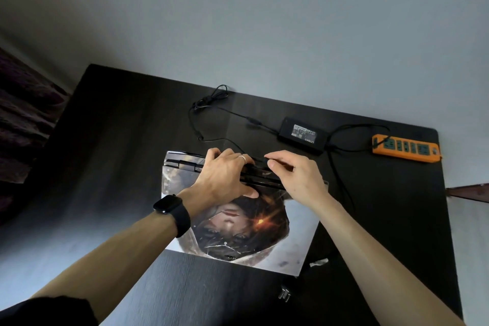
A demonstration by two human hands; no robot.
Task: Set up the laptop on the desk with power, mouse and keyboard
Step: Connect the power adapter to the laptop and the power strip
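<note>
A closed laptop (pixel 264 235) with a printed picture on its lid lies on the dark desk (pixel 119 140). My left hand (pixel 225 174) grips the laptop's far edge, fingers curled over the back. My right hand (pixel 293 174) pinches the thin black charger plug (pixel 260 159) right at that back edge. The cable runs in loops to the black power brick (pixel 304 135) farther back. From the brick another cord trails down the right side to a loose wall plug (pixel 285 295) near the desk's front.
An orange power strip (pixel 406 147) lies at the desk's far right corner, beside the wall. A dark bed or sofa edge (pixel 23 119) is to the left of the desk. A small silvery object (pixel 318 262) lies by the laptop's right front corner.
</note>
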